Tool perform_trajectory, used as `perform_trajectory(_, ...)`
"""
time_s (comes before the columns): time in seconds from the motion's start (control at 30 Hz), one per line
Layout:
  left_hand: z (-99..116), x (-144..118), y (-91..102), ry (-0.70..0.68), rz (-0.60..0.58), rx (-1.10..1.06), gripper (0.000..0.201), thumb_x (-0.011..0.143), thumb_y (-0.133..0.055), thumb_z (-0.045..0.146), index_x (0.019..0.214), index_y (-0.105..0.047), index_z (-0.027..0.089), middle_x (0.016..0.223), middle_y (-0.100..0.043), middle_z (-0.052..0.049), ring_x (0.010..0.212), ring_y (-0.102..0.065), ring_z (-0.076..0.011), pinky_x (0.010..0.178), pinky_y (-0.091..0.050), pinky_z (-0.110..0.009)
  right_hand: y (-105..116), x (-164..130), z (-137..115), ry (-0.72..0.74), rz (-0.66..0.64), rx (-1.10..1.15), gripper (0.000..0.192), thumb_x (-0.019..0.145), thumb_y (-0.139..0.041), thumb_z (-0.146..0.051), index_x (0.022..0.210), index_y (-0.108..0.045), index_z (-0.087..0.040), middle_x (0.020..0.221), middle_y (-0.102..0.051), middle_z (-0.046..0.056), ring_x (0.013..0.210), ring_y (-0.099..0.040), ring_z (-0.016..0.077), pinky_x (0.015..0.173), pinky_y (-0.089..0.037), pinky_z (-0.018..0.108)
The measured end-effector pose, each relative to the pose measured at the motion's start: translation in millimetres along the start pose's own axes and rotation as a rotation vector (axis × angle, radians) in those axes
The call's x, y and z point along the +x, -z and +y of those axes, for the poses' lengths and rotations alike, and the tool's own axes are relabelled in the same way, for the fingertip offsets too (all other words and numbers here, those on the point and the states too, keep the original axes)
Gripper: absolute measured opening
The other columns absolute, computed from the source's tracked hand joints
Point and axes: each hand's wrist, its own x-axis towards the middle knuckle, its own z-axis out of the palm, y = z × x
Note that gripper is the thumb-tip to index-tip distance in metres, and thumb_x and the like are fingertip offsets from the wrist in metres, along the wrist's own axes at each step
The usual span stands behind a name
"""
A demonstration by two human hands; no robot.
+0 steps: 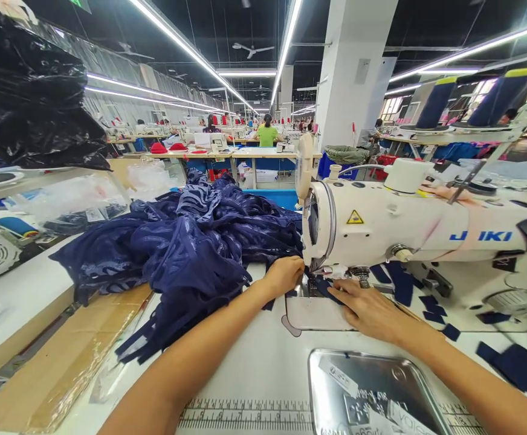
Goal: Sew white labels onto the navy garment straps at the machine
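Note:
A white sewing machine [426, 223] stands on the right, its needle area low at its left end. Beside the presser foot, my left hand [284, 276] is closed, fingers curled on the edge of the navy fabric. To the right of the needle my right hand [367, 309] lies with fingers stretched out, fingertips on a small navy fabric piece [323, 286] on the machine bed [313, 314]. A large heap of sheer, patterned navy fabric [191, 235] spreads over the table left of the machine. My left fingertips are partly hidden behind the hand.
Small navy cut pieces [433, 308] lie under the machine arm, and more [517, 365] at the right. A metal tray [372, 386] with labels sits in front, by a printed ruler [245, 414]. Cardboard [64, 362] lies left. A black plastic bag [32, 90] is upper left.

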Motion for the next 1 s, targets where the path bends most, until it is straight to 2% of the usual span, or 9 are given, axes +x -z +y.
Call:
perform_trajectory(0.17, -3.5, 3.3, -4.3, -0.02, 0.024, 0.001, 0.015, 0.079, -0.046, 0.01, 0.08, -0.059, 0.017, 0.085, -0.06, -0.004, 0.083, -0.058, -0.0166, 0.073, -0.043, -0.023, -5.2, 1.7, -5.1, 0.033, 0.082, -0.036, 0.036, 0.075, -0.036, 0.0, 0.099, -0.06, -0.012, 0.097, -0.062, 0.013, 0.083, -0.061, 0.0193, 0.069, -0.052, 0.031)
perform_trajectory(0.3, -3.0, 4.1, -4.5, -0.032, 0.028, 0.004, 0.017, 0.079, -0.045, 0.009, 0.084, -0.06, 0.017, 0.088, -0.06, -0.005, 0.086, -0.058, -0.0176, 0.075, -0.044, -0.025, -7.5, 3.9, -9.4, 0.061, 0.061, -0.054, 0.04, 0.069, -0.037, 0.006, 0.098, -0.059, -0.011, 0.107, -0.06, 0.014, 0.089, -0.06, 0.02, 0.07, -0.052, 0.031)
perform_trajectory(0.47, -5.7, 9.5, -5.0, -0.043, 0.031, -0.001, 0.018, 0.079, -0.046, 0.009, 0.085, -0.061, 0.017, 0.091, -0.061, -0.006, 0.089, -0.058, -0.0196, 0.077, -0.044, -0.027, -5.3, 7.1, -14.1, 0.02, 0.003, -0.106, 0.04, 0.065, -0.039, 0.008, 0.091, -0.061, -0.012, 0.102, -0.062, 0.012, 0.084, -0.06, 0.0199, 0.069, -0.051, 0.03)
perform_trajectory(0.7, -10.2, 11.7, -9.3, -0.033, 0.063, -0.022, 0.017, 0.079, -0.049, 0.011, 0.085, -0.063, 0.019, 0.091, -0.062, -0.004, 0.087, -0.058, -0.0176, 0.076, -0.044, -0.025, -2.6, 10.1, -20.6, -0.032, -0.036, -0.115, 0.035, 0.067, -0.037, 0.007, 0.085, -0.061, -0.012, 0.099, -0.062, 0.013, 0.078, -0.061, 0.0193, 0.069, -0.052, 0.031)
perform_trajectory(1.0, -8.3, 11.2, -9.4, -0.023, 0.106, -0.019, 0.017, 0.076, -0.052, 0.01, 0.084, -0.064, 0.019, 0.088, -0.064, -0.004, 0.086, -0.059, -0.0174, 0.074, -0.045, -0.024, -8.5, 9.1, -23.8, -0.026, -0.025, -0.132, 0.032, 0.067, -0.04, 0.006, 0.083, -0.061, -0.012, 0.096, -0.06, 0.014, 0.074, -0.059, 0.0202, 0.064, -0.051, 0.031)
